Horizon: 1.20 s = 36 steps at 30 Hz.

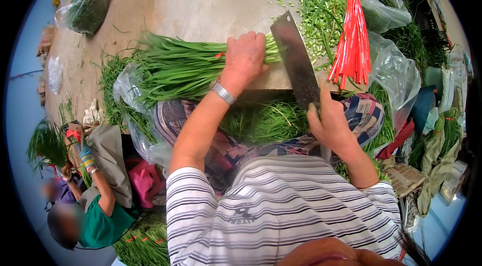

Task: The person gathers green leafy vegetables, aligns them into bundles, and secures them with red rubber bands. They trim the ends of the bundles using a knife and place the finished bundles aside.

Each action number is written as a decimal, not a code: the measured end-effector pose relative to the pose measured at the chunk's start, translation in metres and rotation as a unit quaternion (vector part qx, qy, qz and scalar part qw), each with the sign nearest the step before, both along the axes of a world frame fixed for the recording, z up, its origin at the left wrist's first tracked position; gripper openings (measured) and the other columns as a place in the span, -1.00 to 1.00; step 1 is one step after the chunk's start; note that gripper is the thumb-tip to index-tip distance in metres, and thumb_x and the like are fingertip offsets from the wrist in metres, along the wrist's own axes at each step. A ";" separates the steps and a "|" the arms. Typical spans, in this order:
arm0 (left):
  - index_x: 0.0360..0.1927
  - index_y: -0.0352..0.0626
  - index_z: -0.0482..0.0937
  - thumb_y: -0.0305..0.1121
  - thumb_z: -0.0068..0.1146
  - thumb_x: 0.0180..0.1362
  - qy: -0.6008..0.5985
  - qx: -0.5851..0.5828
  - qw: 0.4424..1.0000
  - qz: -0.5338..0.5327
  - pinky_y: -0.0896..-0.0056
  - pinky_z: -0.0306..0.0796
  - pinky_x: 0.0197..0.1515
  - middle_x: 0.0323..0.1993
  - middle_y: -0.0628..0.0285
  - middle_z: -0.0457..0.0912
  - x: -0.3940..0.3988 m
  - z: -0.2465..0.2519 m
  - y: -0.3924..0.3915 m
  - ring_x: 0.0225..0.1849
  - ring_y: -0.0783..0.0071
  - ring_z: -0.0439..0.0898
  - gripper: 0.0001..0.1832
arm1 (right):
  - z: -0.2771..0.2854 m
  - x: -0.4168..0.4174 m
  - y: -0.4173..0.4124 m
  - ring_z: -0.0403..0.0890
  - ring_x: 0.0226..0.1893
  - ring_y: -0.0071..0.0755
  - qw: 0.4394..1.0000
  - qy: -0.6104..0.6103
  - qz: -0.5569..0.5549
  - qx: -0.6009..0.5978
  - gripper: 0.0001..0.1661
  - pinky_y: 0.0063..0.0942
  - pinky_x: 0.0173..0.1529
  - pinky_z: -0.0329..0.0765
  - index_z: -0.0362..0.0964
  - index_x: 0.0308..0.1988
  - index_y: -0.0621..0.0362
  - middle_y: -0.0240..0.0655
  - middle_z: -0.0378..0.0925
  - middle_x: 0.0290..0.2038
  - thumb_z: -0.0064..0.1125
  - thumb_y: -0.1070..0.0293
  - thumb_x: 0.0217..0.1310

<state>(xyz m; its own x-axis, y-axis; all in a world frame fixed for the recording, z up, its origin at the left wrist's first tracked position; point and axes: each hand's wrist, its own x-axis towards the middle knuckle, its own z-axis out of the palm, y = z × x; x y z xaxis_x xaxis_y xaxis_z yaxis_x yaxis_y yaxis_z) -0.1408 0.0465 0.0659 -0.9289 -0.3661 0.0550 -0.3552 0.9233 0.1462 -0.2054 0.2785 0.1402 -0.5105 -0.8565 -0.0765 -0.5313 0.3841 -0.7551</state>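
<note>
My left hand (245, 57) grips a bundle of long green garlic chives (180, 66) near its pale stem ends. A red tie (220, 55) shows around the bundle just left of that hand. The leaves fan out to the left over the edge of a pale stone board (203, 6). In my right hand (327, 121) is the handle of a Chinese cleaver (295, 59). Its broad dark blade slants across the board's front edge, close to the stem ends; whether it touches them I cannot tell. Chopped stem pieces (320, 13) are heaped beyond the blade on the right.
Red plastic ties (352, 40) lie along the board's right edge. Loose green leaves (267, 121) fill the space at my lap. Plastic bags (395, 74) sit right, and a bagged bundle (84, 6) lies far left. A co-worker in a green top (107, 224) handles chives at lower left.
</note>
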 end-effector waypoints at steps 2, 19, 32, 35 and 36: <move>-0.25 -0.09 0.42 -0.08 0.41 -0.25 -0.003 0.010 1.000 0.005 0.11 0.32 -0.24 -0.32 0.23 0.50 0.000 0.004 0.001 -0.21 0.22 0.53 -0.47 | -0.007 -0.001 -0.001 0.50 -0.47 0.31 0.999 0.008 0.014 0.035 -0.67 0.03 -0.40 0.39 0.12 -0.18 0.40 0.13 0.42 -0.59 0.03 0.60 0.03; -0.28 -0.09 0.49 -0.29 0.36 -0.29 -0.028 0.058 0.998 -0.008 0.17 0.33 -0.19 -0.34 0.21 0.54 -0.006 0.017 0.000 -0.19 0.22 0.56 -0.58 | -0.026 -0.018 -0.057 0.51 -0.53 0.33 0.987 0.086 0.074 0.111 -0.72 0.03 -0.42 0.45 0.10 -0.30 0.44 0.20 0.41 -0.63 0.01 0.61 -0.03; -0.18 -0.04 0.53 -0.20 0.33 -0.24 -0.016 0.055 0.998 -0.027 0.18 0.33 -0.18 -0.31 0.24 0.57 -0.005 0.017 -0.006 -0.20 0.21 0.56 -0.53 | -0.088 -0.088 -0.116 0.54 -0.34 0.34 0.999 0.016 0.033 -0.017 -0.61 0.01 -0.24 0.48 0.15 -0.19 0.46 0.27 0.48 -0.45 0.05 0.41 0.06; -0.11 -0.03 0.53 -0.09 0.39 -0.29 0.031 0.082 0.995 -0.043 0.22 0.34 -0.17 -0.28 0.25 0.59 0.007 0.020 -0.007 -0.20 0.21 0.57 -0.41 | -0.082 -0.113 -0.112 0.55 -0.28 0.31 1.000 0.005 -0.021 -0.005 -0.56 -0.01 -0.14 0.49 0.21 -0.16 0.47 0.22 0.52 -0.35 0.09 0.35 0.06; -0.08 -0.03 0.53 -0.05 0.42 -0.32 0.052 0.093 0.993 -0.050 0.23 0.34 -0.17 -0.26 0.25 0.59 0.013 0.020 -0.005 -0.20 0.21 0.57 -0.36 | -0.076 -0.113 -0.109 0.54 -0.25 0.29 0.998 0.017 -0.037 0.041 -0.55 -0.03 -0.11 0.48 0.22 -0.13 0.46 0.19 0.52 -0.30 0.10 0.36 0.06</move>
